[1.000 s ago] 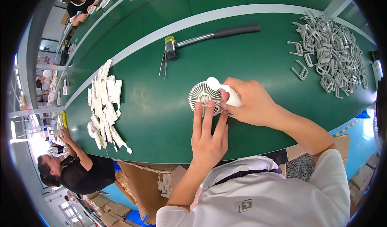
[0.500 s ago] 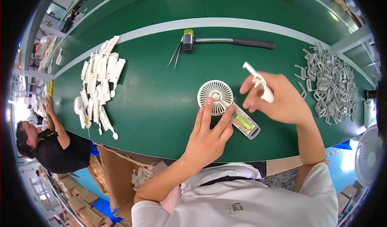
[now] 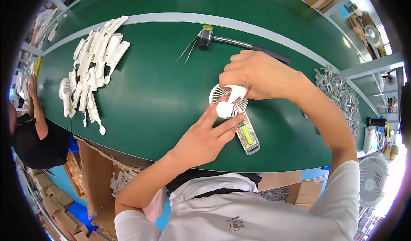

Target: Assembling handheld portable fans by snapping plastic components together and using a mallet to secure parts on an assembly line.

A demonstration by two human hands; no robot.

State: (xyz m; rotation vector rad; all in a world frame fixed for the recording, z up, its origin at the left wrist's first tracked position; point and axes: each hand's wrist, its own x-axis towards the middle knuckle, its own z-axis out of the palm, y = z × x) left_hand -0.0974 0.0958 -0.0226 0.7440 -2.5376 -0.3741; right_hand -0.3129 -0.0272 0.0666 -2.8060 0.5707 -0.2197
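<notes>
A small white handheld fan [image 3: 218, 94] lies back up on the green table, its round slatted grille partly covered. Its handle [image 3: 252, 143] is uncovered and shows a green battery cell [image 3: 246, 134]. My left hand [image 3: 199, 140] rests on the fan from the near side, fingers stretched and apart over the grille and the top of the handle. Closed above the grille, my right hand [image 3: 252, 74] grips a white plastic part [image 3: 234, 94]. That part's round disc end [image 3: 223, 110] sits over the grille, close to my left fingers.
A heap of white plastic shells [image 3: 92, 65] lies at the left. Beyond my hands are a mallet [image 3: 233, 41] and tweezers [image 3: 188, 48]. Grey bent clips [image 3: 340, 93] are piled at the right. Another person [image 3: 38, 134] works at the far left.
My right hand has come left with the white part, from beside the fan to over its grille. My left hand stays on the fan, and the view has shifted and turned somewhat.
</notes>
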